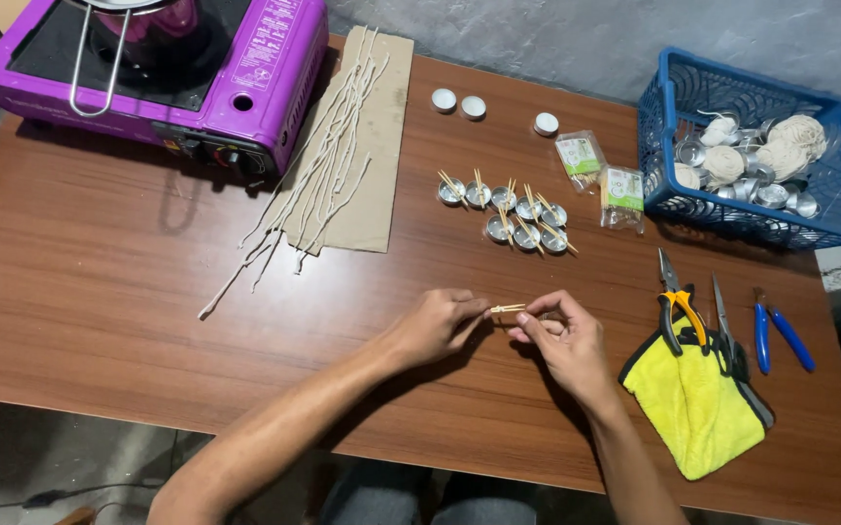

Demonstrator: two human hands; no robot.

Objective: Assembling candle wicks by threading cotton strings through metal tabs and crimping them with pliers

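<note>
Both my hands meet over the front middle of the brown table [100, 292]. My left hand [437, 324] and my right hand [563, 340] pinch the two ends of a small pair of wooden sticks [507, 308] held level between them. Behind them stand several small metal cups [515, 216] with crossed sticks on top. Three white filled cups [473, 106] sit farther back. Long white wicks [328, 160] lie on a sheet of cardboard [374, 185] to the left.
A purple portable stove [245, 87] with a pot is at the back left. A blue basket [663, 126] with string balls and cups is at the back right. Two small packets [603, 175], pliers [678, 309], scissors, a blue tool [778, 335] and a yellow cloth [694, 408] lie right.
</note>
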